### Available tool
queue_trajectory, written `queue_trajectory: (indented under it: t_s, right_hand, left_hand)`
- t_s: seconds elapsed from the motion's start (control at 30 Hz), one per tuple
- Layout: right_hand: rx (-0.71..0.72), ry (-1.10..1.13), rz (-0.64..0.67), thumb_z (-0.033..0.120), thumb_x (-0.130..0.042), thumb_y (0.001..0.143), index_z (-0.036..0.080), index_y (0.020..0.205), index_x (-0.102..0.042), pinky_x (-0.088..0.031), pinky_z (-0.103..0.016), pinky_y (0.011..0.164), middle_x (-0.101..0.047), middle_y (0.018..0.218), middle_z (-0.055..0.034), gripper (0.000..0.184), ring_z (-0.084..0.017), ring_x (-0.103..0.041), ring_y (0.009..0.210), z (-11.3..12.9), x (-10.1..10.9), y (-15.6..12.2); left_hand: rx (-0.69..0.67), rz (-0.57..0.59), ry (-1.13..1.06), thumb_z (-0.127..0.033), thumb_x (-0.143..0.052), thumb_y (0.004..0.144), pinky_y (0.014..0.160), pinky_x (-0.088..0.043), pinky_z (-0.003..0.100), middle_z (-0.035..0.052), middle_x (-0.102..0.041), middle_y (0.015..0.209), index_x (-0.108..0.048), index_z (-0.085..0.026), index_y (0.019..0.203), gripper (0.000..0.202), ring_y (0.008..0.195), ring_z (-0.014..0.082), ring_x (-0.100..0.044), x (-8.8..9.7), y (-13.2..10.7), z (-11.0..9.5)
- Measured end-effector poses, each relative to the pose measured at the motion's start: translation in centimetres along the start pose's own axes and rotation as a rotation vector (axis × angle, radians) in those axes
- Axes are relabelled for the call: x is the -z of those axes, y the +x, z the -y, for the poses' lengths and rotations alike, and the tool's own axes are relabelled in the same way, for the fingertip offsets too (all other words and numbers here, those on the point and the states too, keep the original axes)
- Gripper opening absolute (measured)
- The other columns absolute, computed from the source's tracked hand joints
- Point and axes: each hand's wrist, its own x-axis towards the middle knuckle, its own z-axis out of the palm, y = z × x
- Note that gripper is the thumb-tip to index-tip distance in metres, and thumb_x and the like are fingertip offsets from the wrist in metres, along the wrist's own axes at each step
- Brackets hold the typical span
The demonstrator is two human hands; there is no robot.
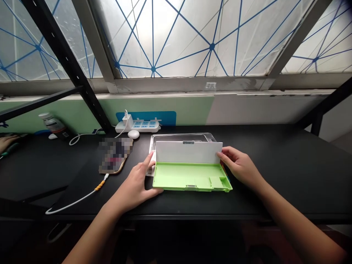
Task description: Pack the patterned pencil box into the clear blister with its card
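A green pencil case (pixel 181 176) lies on the black desk, its white-lined lid (pixel 188 151) raised at the back. Nothing lies in its main tray, and a small compartment is moulded at the right end. My left hand (pixel 140 179) is at the case's left end, thumb along the front corner and fingers spread up the side. My right hand (pixel 239 163) pinches the right edge of the lid between thumb and fingers. Behind the lid sits a clear plastic package (pixel 181 137), partly hidden by it.
Left of the case lies a phone (pixel 115 156) with a white charging cable (pixel 79 201). A power strip (pixel 144 126) and a white rounded object (pixel 133 134) are at the back. A bottle (pixel 55 124) leans farther left. Another person's hand (pixel 8 141) shows at the left edge.
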Motion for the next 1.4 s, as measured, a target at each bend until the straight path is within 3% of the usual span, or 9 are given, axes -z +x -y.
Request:
queue_trajectory:
  t_s: [0.17,0.33,0.43,0.57,0.73,0.9,1.03,1.17,1.4]
  right_hand:
    - [0.212,-0.053,0.067,0.056,-0.056,0.097,0.026,0.12,-0.072,-0.055,-0.041,0.093,-0.073,0.12,-0.0091,0.041,-0.029,-0.069,0.109,-1.2,0.2,-3.2]
    - [0.168,-0.036,0.208,0.062,-0.077,0.08,0.036,0.148,-0.052,-0.045,-0.048,0.114,-0.053,0.155,-0.0064,0.077,-0.035,-0.049,0.141,-1.6,1.2,-5.8]
    - [0.143,-0.082,0.164,0.055,-0.079,0.081,0.036,0.143,-0.056,-0.048,-0.048,0.11,-0.059,0.149,-0.0063,0.068,-0.033,-0.055,0.135,-1.4,1.0,-6.2]
    - [0.228,-0.174,0.056,0.059,-0.069,0.089,0.029,0.115,-0.072,-0.052,-0.044,0.09,-0.074,0.113,-0.0079,0.04,-0.03,-0.067,0.106,-1.1,0.3,-5.6]
    - [0.12,-0.307,0.098,0.063,-0.042,0.101,0.024,0.083,-0.065,-0.045,-0.04,0.077,-0.068,0.09,-0.0065,0.049,-0.025,-0.061,0.084,-0.5,-0.3,-4.6]
    - [0.048,-0.467,0.108,0.061,-0.032,0.104,0.024,0.07,-0.052,-0.039,-0.037,0.071,-0.061,0.074,-0.0029,0.054,-0.022,-0.056,0.073,0.6,-1.0,-4.2]
    - [0.149,-0.717,-0.05,0.055,-0.036,0.105,0.024,0.078,-0.056,-0.037,-0.042,0.074,-0.064,0.079,-0.0062,0.046,-0.025,-0.059,0.074,1.6,-1.2,-4.2]
    - [0.324,-0.807,-0.147,0.047,-0.044,0.103,0.019,0.106,-0.063,-0.04,-0.045,0.079,-0.07,0.098,-0.0147,0.034,-0.032,-0.062,0.088,3.9,-2.3,-2.9]
    - [0.438,-0.582,0.243,0.031,-0.044,0.105,0.016,0.113,-0.067,-0.048,-0.042,0.082,-0.069,0.102,-0.0122,0.028,-0.029,-0.063,0.094,6.9,-6.4,0.8]
  left_hand:
    - [0.006,-0.022,0.001,-0.046,-0.076,0.086,0.115,-0.038,0.052,0.0091,-0.054,0.151,-0.004,-0.037,0.165,0.107,0.141,0.0338,-0.046,0.0,0.0,0.1]
    - [-0.023,-0.031,0.013,-0.053,-0.068,0.091,0.11,-0.045,0.047,0.0111,-0.056,0.144,-0.041,-0.03,0.156,0.074,0.132,0.0325,-0.054,0.2,0.2,0.1]
    - [-0.045,-0.044,0.018,-0.055,-0.057,0.098,0.106,-0.047,0.047,0.0114,-0.06,0.137,-0.05,-0.027,0.15,0.06,0.125,0.0313,-0.058,0.2,0.4,0.3]
    - [-0.11,-0.066,0.063,-0.052,-0.05,0.102,0.108,-0.045,0.049,0.0104,-0.061,0.14,-0.055,-0.026,0.145,0.051,0.128,0.0315,-0.053,-0.1,0.9,0.3]
    - [-0.12,-0.036,0.136,-0.048,-0.049,0.104,0.106,-0.044,0.049,0.0091,-0.062,0.139,-0.066,-0.024,0.124,0.036,0.126,0.0308,-0.052,-0.4,1.2,-0.2]
    - [-0.06,-0.104,0.183,-0.05,-0.042,0.106,0.109,-0.041,0.053,0.0139,-0.057,0.144,-0.059,-0.02,0.131,0.043,0.131,0.0322,-0.05,-0.8,1.3,0.0]
    - [-0.053,-0.113,0.219,-0.052,-0.042,0.106,0.111,-0.039,0.054,0.0167,-0.056,0.146,-0.051,-0.017,0.14,0.05,0.134,0.0336,-0.049,-0.9,1.1,0.1]
    - [-0.036,-0.073,0.197,-0.057,-0.051,0.101,0.111,-0.041,0.053,0.0186,-0.054,0.148,-0.037,-0.016,0.154,0.068,0.134,0.0353,-0.049,-0.8,0.8,0.1]
    - [-0.1,-0.092,0.154,-0.055,-0.068,0.092,0.11,-0.043,0.05,0.0141,-0.056,0.147,-0.017,-0.027,0.164,0.093,0.132,0.0349,-0.053,-0.8,0.6,0.5]
